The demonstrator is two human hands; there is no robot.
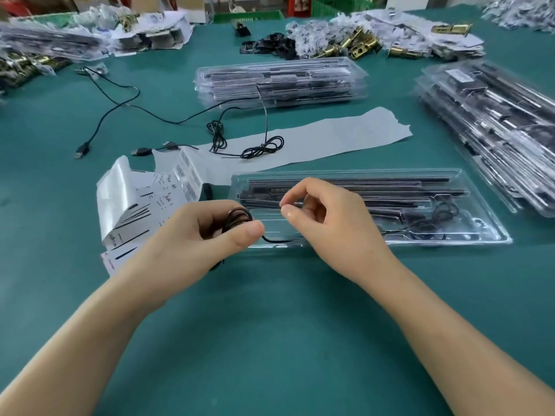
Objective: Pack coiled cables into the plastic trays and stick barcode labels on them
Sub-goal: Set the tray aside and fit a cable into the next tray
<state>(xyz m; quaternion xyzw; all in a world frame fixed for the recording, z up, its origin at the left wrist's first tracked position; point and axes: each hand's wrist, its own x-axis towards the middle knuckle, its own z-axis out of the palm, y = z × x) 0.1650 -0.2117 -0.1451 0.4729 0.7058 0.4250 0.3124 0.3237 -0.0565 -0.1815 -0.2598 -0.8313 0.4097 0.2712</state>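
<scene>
The clear plastic tray on the green worktop held long black strips and, at its right end, a loose cable coil. Just before the tray's left end, the left hand gripped a thin black cable wound into small loops, while the right hand pinched its free end over the tray.

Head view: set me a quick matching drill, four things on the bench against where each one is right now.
Things:
1 coiled cable
2 open tray
3 barcode label sheet
4 white paper strip

Places:
A on the green mat, beyond the open tray
B gripped in the left hand
C curled up, left of the open tray
D flat on the mat, nearest the person

Pairs: 1-B; 2-D; 3-C; 4-A
</scene>
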